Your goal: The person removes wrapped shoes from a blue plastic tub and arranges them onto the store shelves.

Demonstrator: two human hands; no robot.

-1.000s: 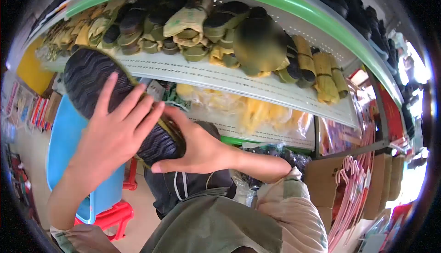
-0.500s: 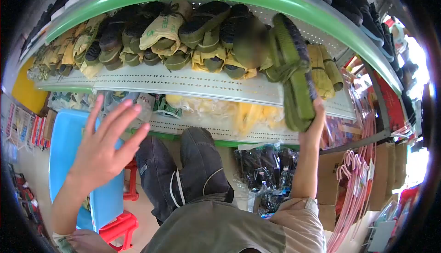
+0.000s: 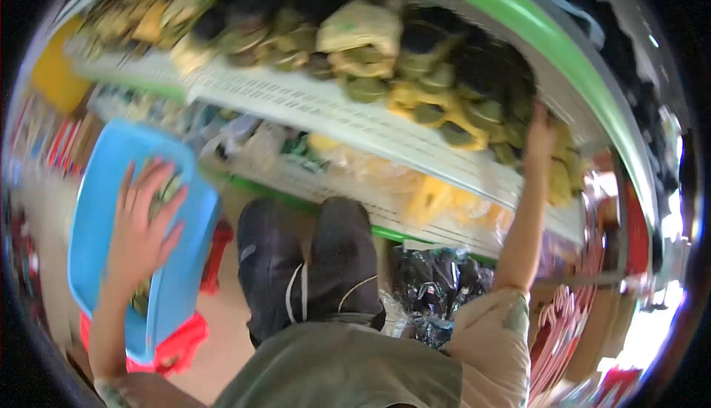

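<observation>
Over the blue tub (image 3: 111, 141) at the left hovers my left hand (image 3: 144, 219), fingers spread, nothing in it. Olive items show inside the tub below it. My right hand (image 3: 541, 130) reaches up to the right end of the shelf (image 3: 296, 101), against the row of dark-soled olive shoes (image 3: 485, 67). Its fingers are blurred and partly lost among the shoes, so whether it still grips one cannot be made out. Beside it stand yellowish rolled bundles (image 3: 564, 167). A pale wrapped pair (image 3: 361, 30) lies mid-row.
Red stools (image 3: 178, 345) are under and beside the tub. Yellow items in clear plastic (image 3: 433, 201) lie on the lower shelf. Black plastic-wrapped goods (image 3: 433, 282) are on the floor. Pink hangers (image 3: 559, 334) and cardboard boxes (image 3: 603, 319) stand at the right.
The olive shoes went from both hands to my right hand, then up to the shelf's right end. My left hand has moved off them and is now over the tub. The view has shifted.
</observation>
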